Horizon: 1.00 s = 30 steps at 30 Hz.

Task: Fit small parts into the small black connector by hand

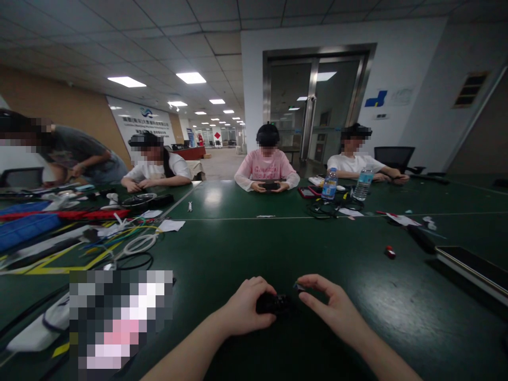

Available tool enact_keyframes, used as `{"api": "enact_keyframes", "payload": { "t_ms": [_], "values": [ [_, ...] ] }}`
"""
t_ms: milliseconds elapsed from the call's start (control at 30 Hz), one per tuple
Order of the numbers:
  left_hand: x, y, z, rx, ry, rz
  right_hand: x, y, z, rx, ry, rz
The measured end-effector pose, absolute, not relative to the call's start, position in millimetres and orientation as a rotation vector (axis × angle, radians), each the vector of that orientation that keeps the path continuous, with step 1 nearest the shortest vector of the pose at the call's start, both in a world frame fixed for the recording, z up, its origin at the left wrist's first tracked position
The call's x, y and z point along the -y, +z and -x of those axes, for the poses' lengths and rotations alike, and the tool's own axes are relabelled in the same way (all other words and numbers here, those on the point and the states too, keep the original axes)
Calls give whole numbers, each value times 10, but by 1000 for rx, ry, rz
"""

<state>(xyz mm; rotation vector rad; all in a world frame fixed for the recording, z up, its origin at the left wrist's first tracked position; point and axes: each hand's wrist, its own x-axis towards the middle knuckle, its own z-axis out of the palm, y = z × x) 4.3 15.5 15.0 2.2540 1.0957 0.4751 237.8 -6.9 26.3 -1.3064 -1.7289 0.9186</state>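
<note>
On the dark green table, my left hand (pixel 252 307) curls its thumb and fingers round a small black object (pixel 273 304) with a glossy end; its kind cannot be made out. Just to the right of it, my right hand (pixel 327 304) is raised with thumb and forefinger in a pinch. A tiny dark piece with a light edge (pixel 298 287) shows at these fingertips, too small to name. The two hands are apart, with a narrow gap between the black object and the tiny piece.
A power strip (pixel 37 325), loose cables (pixel 138 244) and blue trays (pixel 29 230) crowd the left. To the right are a small red item (pixel 390 252) and a flat dark device (pixel 476 270). Bottles (pixel 329 184) and several people are across the table.
</note>
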Motion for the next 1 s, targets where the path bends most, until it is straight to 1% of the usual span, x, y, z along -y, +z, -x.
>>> {"api": "enact_keyframes", "payload": {
  "t_ms": [200,400,533,1000],
  "values": [
    [-151,178,-63,-1089,477,-2295,100,158,-2274,1835,925,1302],
    [-148,170,-76,-1072,488,-2334,96,64,-2182,1960,824,1299],
    [-149,166,-77,-1062,489,-2351,87,70,-2145,2062,801,1339],
    [-146,154,-78,-1082,485,-2344,120,104,-2149,2107,761,1371]
  ]
}}
